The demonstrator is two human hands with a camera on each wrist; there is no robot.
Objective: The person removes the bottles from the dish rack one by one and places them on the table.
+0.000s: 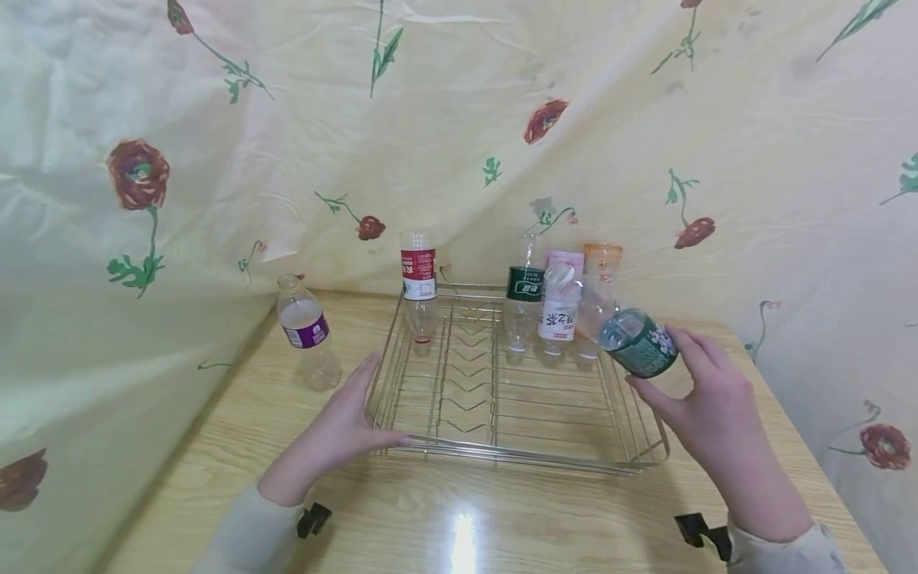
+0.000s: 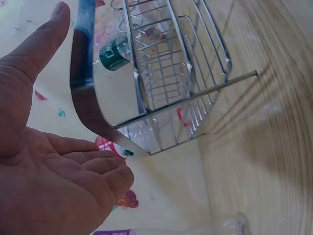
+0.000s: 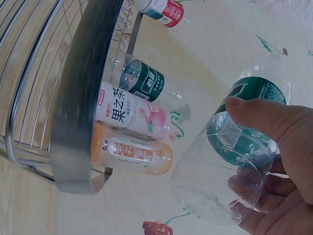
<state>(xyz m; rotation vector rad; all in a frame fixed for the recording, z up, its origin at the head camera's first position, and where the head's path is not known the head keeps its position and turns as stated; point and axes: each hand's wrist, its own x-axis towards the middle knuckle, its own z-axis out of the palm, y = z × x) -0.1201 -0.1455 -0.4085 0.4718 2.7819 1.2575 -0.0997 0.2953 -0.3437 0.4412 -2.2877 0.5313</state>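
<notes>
Head view puts the clear plastic bottle in the right hand, tilted near the right side of the wire rack. Its thin wall is see-through and rounded, with creases and glints in the right wrist view, and a glossy green label with pale flower shapes wraps around it. The right hand is clamped on this bottle, thumb across the label and fingers curled around the opposite side.

The left hand is spread wide and holds nothing, its thumb and fingers well apart at the rack's front left corner; whether the skin meets the metal, I cannot tell. The two hands are well apart, on opposite sides of the rack.

The rack is shiny metal: slim rods, a row of zigzag wires along the floor, and a smooth flat band on its rim. Toward its back, upside-down bottles stand neck down: one with a red-and-white label, one with a dark green label, a pink-and-white tea bottle and an orange-topped bottle. Left of the rack, a purple-labelled bottle stands upright on the wood-grained table. Around them hangs creased, cream cloth printed with red flowers.
</notes>
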